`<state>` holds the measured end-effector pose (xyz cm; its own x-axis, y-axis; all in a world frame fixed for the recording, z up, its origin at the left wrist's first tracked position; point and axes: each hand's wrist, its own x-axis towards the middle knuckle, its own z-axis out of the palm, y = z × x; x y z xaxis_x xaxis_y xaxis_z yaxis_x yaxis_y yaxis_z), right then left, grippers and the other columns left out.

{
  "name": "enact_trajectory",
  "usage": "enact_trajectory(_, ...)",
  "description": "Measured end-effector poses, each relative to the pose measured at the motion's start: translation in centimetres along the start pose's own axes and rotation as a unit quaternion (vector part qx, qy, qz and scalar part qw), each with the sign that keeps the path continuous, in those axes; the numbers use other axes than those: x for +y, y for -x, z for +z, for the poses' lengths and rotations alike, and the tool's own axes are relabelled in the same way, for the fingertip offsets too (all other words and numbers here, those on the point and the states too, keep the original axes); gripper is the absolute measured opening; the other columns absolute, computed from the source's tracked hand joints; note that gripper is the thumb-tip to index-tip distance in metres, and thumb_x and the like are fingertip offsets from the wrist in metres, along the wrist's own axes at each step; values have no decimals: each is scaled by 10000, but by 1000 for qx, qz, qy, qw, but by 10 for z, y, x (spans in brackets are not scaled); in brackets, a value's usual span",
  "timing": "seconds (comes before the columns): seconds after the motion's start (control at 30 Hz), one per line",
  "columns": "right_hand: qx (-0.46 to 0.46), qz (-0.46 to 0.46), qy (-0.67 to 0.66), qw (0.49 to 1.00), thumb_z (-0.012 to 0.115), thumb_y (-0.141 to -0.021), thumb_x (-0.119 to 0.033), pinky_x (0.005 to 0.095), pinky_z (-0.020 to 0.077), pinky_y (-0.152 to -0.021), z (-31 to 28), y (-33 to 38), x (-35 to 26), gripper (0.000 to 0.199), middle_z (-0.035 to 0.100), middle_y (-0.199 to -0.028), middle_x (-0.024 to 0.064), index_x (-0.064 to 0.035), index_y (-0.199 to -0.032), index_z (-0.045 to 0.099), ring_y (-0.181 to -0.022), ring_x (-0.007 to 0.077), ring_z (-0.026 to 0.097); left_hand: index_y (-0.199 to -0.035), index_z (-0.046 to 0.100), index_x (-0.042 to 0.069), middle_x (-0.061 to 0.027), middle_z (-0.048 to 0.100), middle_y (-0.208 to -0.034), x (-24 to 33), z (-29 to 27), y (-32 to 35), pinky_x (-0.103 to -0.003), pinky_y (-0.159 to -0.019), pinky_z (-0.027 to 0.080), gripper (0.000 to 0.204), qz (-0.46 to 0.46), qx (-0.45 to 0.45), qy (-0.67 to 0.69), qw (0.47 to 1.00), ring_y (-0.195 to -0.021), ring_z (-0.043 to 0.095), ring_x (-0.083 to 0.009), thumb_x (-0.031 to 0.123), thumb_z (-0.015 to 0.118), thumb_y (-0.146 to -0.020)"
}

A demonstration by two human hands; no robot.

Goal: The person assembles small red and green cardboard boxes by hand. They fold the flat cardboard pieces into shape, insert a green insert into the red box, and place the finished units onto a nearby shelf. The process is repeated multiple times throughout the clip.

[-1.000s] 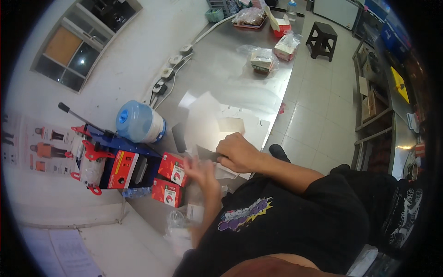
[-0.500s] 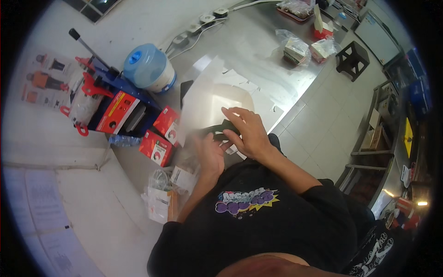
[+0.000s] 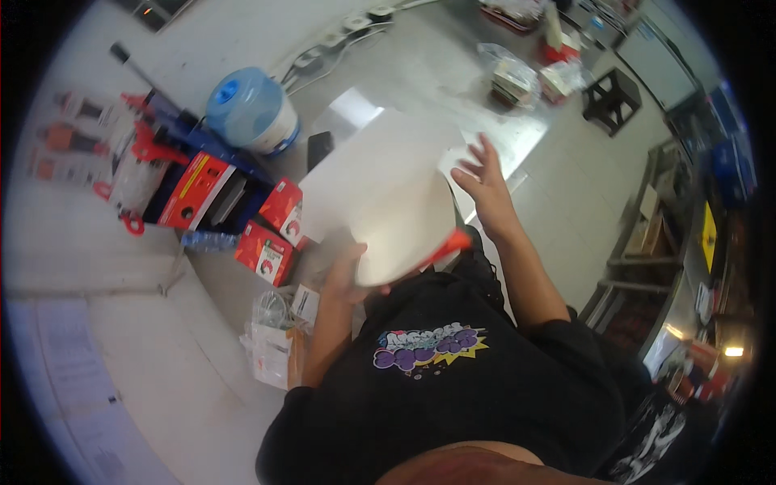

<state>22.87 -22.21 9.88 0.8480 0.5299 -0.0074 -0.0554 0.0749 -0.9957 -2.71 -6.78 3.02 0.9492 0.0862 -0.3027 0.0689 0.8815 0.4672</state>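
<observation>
A large white sheet-like piece (image 3: 388, 186), rounded along its near edge, slants up in front of me. My left hand (image 3: 347, 271) is closed on its lower left edge, with the fingers mostly hidden beneath. At the right edge, my right hand (image 3: 489, 190) is raised with fingers apart and nothing in them. A blurred orange-red object (image 3: 450, 246) pokes out under the near right edge; its kind cannot be made out. A dark phone-like slab (image 3: 320, 150) lies past the piece's left side.
The steel table (image 3: 428, 73) carries a blue-lidded jar (image 3: 250, 113), a red and blue lever machine (image 3: 198, 190), red boxes (image 3: 265, 255) and bagged white boxes (image 3: 271, 352). Bagged food boxes (image 3: 516, 81) stand at the far right. Beyond the table edge is a black stool (image 3: 612, 99).
A dark curved thing between my hands is out of sight. The white piece has come nearer and covers more of the table. My right hand has moved right and opened; orange-red now shows.
</observation>
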Motion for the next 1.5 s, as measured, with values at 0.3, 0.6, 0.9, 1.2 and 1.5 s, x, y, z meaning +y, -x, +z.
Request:
enact_trajectory(0.3,-19,134,-92,987,637,-939,-113,301,532,-697,3,24,11,497,644,-974,96,1,-1400,489,-809,156,650,-1395,520,-50,-229,588,-1386,3,-4,-16,-545,-1077,481,622,219,201,85,951,-1279,571,-417,440,362,-1045)
enact_trajectory(0.6,-43,246,-308,918,500,-1071,-460,384,350,-1167,-8,39,20,596,586,-1439,141,-62,-1514,495,-1339,236,526,-1507,388,-3,-215,525,-1447,22,14,-21,-542,-1091,481,648,198,231,-102,947,-1311,553,-364,477,381,-1072)
enact_trajectory(0.9,-229,259,-158,925,728,-889,-252,319,496,-778,-39,68,88,366,739,-1023,69,23,-1131,744,-906,128,635,-735,671,44,20,599,-660,25,-1,-45,-257,-553,374,347,20,153,-526,836,-601,536,-66,208,633,-1038)
enact_trajectory(1.2,-41,195,-42,979,795,-816,-217,361,529,-734,-85,71,96,548,727,-1027,185,94,-1241,641,-868,223,674,-1395,536,-20,-155,623,-1337,1,38,-100,-370,-974,507,484,-17,154,-215,964,-1171,618,-221,357,512,-1092)
enact_trajectory(1.5,61,5,268,961,669,-937,-325,481,515,-794,-132,34,180,759,663,-976,275,-108,-1574,319,-870,426,654,-1499,378,61,-119,501,-1460,-27,71,-129,-467,-1160,372,899,80,-48,-466,880,-1354,492,-284,300,887,-797)
